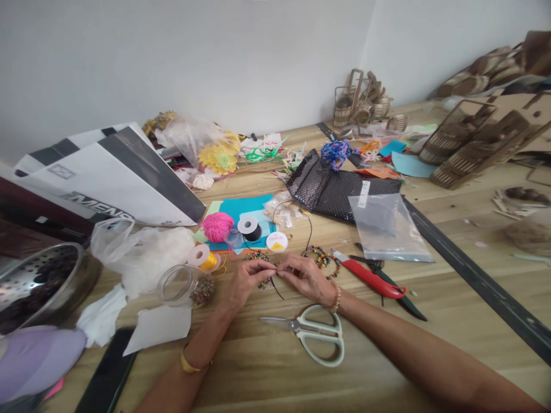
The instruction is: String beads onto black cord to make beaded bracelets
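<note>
My left hand (249, 279) and my right hand (305, 277) meet at the fingertips, pinching a thin dark cord (278, 288) whose end hangs toward the table. Small multicoloured beads (263, 282) lie behind and beneath the fingers. Past my right hand rests a strand of coloured beads (323, 258) in loops. Scissors with pale green handles (321, 335) lie just in front of my hands, blades pointing left. Behind my hands are a spool of black cord (249, 227), a round white label card (276, 241) and a pink yarn ball (218, 228). A spool of yellow cord (204, 258) stands further left.
A red-handled knife (374, 279) and a dark-handled tool (407, 301) lie right. Behind them are a clear plastic bag (391, 228) and black bubble mailer (329, 189). Left are a jar of beads (202, 288), phone (107, 373) and metal bowl (71, 275). Wooden baskets (477, 143) stand back right.
</note>
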Demonstrator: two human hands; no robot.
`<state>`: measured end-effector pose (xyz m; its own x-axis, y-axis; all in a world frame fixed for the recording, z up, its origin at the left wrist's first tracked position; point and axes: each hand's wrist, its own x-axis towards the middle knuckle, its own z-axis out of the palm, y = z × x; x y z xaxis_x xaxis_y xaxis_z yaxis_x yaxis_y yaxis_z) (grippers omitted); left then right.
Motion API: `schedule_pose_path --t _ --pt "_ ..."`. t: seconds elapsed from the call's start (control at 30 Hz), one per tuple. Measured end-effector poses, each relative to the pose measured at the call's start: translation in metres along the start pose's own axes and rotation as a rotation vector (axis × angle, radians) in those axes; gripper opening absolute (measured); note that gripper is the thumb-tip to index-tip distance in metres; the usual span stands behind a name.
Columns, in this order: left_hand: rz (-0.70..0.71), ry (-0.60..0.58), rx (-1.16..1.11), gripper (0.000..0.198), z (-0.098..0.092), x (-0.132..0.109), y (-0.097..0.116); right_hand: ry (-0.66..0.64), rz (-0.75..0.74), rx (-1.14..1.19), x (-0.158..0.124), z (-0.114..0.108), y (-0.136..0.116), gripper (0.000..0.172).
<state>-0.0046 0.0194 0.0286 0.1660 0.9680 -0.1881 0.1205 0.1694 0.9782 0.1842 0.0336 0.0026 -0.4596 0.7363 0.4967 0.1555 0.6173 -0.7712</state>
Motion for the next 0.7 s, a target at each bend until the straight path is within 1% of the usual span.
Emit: schedule_pose_path --t 0.17,0.33,0.43,0.57,0.7 --pt "-0.011 -0.004 0.023 0.019 0.0003 -0.0007 -0.0002 0.004 0.01 -0.007 -0.0001 0.0001 0.0002 0.021" --pt "-0.003 -0.011 0.037 0.018 0.0013 -0.0008 0.0015 -0.003 0.025 -0.004 -0.0002 -0.0001 0.0005 0.02" --pt "0.004 -0.004 0.058 0.02 0.0016 -0.0006 0.003 0.001 0.063 0.006 -0.0013 0.0009 0.0015 0.017" --pt "0.017 -0.008 0.082 0.02 0.0013 -0.0005 0.0029 0.014 0.142 0.086 -0.0029 0.0031 0.003 0.014" --pt "0.036 0.0 0.094 0.018 0.0007 -0.0001 0.001 0.007 0.163 0.111 -0.0033 0.0031 0.0024 0.013"
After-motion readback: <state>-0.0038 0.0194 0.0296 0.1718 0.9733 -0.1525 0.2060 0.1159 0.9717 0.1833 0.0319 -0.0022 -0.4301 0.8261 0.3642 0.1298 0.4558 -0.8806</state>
